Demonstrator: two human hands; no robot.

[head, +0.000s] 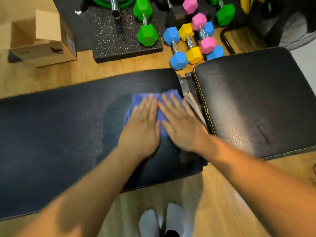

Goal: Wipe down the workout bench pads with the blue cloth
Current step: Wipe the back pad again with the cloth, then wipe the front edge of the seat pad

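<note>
Squarely on the right end of the long pad (59, 134) lies the blue cloth (161, 118), close to the gap where the metal frame (186, 82) shows. Both hands press it down side by side. The left hand (142, 127) and right hand (181, 127) are flat, with straight fingers pointing away from the person and nothing clenched. The frame is motion-blurred around them. Across the gap sits the seat pad (256, 100), black with yellow stitching. Beyond the bench, on the wood floor (119, 65), stand blue (174, 47), yellow (189, 43), pink (203, 31) and green (145, 23) dumbbells, the green one on a speckled mat (111, 40). A cardboard box (42, 40) sits far left. White socks (148, 221) show at the bottom edge.
</note>
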